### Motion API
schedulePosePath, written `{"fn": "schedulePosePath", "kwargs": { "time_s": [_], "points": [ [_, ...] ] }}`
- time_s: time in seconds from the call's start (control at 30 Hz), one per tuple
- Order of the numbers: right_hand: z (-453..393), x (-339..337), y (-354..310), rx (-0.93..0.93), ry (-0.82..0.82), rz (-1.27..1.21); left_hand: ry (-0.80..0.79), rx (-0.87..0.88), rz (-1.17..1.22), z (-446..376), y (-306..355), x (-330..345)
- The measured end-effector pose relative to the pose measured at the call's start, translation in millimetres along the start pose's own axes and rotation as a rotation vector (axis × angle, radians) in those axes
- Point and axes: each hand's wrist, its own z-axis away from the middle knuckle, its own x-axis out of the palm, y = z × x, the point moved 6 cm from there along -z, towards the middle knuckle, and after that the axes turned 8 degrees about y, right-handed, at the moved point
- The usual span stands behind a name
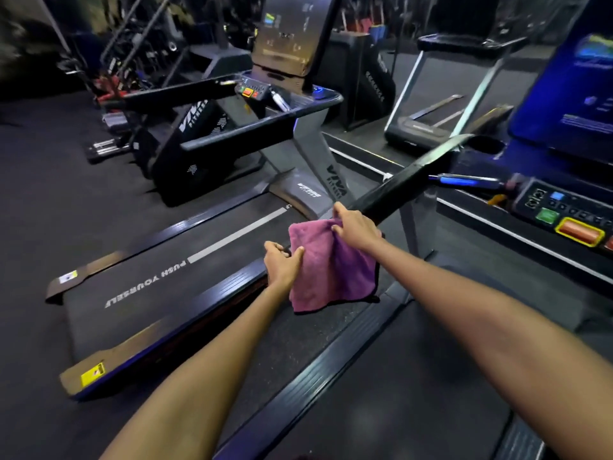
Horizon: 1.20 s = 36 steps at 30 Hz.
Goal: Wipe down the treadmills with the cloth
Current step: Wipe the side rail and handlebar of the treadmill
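Observation:
A purple cloth hangs between both my hands at the middle of the view. My left hand pinches its left edge, and my right hand grips its top right corner beside the end of a black handrail. That handrail belongs to the treadmill I stand on, whose console with green and orange buttons is at the right. A second treadmill with "PUSH YOURSELF" on its belt lies to the left, its screen at the top.
A third treadmill stands at the back right. Weight racks and gym gear crowd the far left. Dark rubber floor lies left of the second treadmill. A narrow gap of floor runs between the two near treadmills.

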Motion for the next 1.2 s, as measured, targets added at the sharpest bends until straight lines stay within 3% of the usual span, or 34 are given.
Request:
{"fn": "schedulePosePath", "kwargs": {
  "time_s": [0.17,0.37,0.5,0.63,0.77,0.83,1.0,1.2],
  "points": [
    [-18,23,-10,-0.123,0.181,0.043,0.106,-0.040,0.031,-10,-12,14],
    [5,58,-32,-0.237,0.176,-0.077,0.199,-0.060,0.051,-10,-22,19],
    [19,71,-29,-0.193,0.123,-0.005,0.108,-0.065,0.096,-10,-32,20],
    [20,78,-31,-0.241,0.124,0.085,-0.012,-0.189,0.272,-5,-48,11],
    [16,80,-43,-0.278,0.124,0.108,-0.028,-0.115,0.274,-7,-49,19],
    [18,78,-45,-0.351,0.168,0.102,0.010,-0.152,0.325,-6,-49,25],
    [9,71,-12,-0.736,0.257,0.191,0.008,-0.208,0.355,-2,-43,23],
    [3,74,-38,-0.468,0.213,0.113,-0.024,-0.221,0.367,-13,-46,16]
  ]
}}
